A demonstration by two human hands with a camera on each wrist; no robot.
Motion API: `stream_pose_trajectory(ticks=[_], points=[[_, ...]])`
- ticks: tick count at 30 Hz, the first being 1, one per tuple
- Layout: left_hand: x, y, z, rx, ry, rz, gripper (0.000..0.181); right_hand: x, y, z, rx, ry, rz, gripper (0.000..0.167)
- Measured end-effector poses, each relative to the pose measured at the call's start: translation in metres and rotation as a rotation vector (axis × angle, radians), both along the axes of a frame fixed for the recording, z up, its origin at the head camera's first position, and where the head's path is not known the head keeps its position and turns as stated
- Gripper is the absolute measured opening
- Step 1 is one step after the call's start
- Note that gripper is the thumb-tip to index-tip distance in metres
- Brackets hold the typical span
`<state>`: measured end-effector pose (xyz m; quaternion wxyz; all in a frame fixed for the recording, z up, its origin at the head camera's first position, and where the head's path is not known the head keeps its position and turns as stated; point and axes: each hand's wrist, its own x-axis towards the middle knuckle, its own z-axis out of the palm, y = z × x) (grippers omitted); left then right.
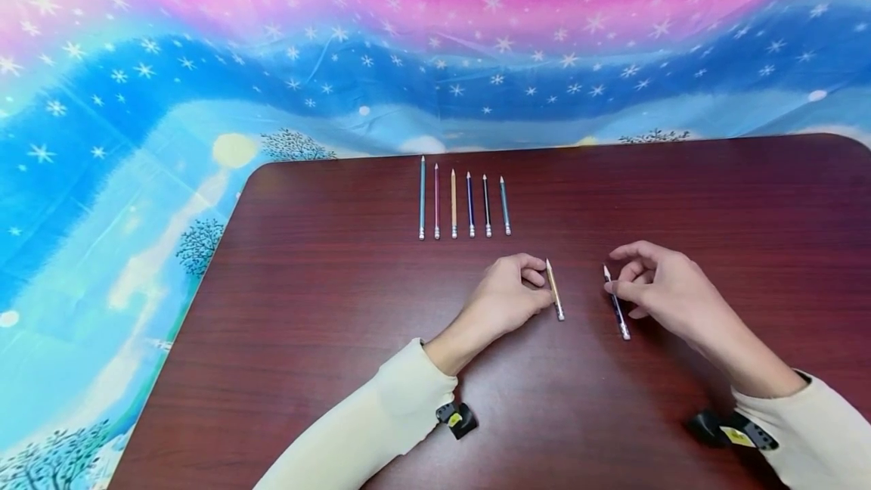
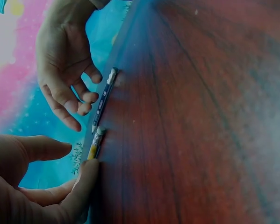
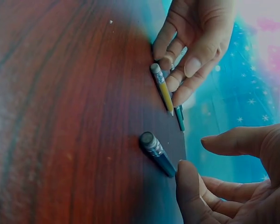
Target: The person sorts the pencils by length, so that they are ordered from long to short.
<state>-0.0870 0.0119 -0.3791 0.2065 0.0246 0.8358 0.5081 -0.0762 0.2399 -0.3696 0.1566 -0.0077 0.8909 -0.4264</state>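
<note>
A short yellow pencil (image 1: 554, 288) lies on the table just right of my left hand (image 1: 506, 289). The left thumb and fingers are spread apart; in the left wrist view one fingertip overlaps this pencil, and whether it touches cannot be told. Further right is a short dark blue pencil (image 1: 618, 314) with a silver eraser end, its point away from me. My right hand (image 1: 670, 289) hovers beside it, thumb and fingers apart. In the right wrist view a fingertip (image 3: 187, 175) is close to the dark blue pencil (image 3: 161, 158), which is not gripped.
Several pencils stand in a row farther back, erasers toward me and lengths falling rightward, from a long teal pencil (image 1: 422, 199) to a short teal one (image 1: 505, 206). The dark red wooden table (image 1: 306, 324) meets a snowflake-patterned cloth (image 1: 435, 44) at its far and left edges.
</note>
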Motion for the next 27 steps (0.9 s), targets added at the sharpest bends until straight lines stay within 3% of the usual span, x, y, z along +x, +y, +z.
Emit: stream_pose_trajectory(ticks=[23, 27], points=[[-0.008, 0.019, -0.003, -0.280, 0.171, -0.021, 0.037, 0.003, 0.000, -0.012, -0.006, -0.023, 0.008, 0.050], [-0.009, 0.018, -0.001, -0.299, 0.169, -0.036, 0.036, 0.004, 0.000, -0.013, -0.001, -0.031, 0.012, 0.047]])
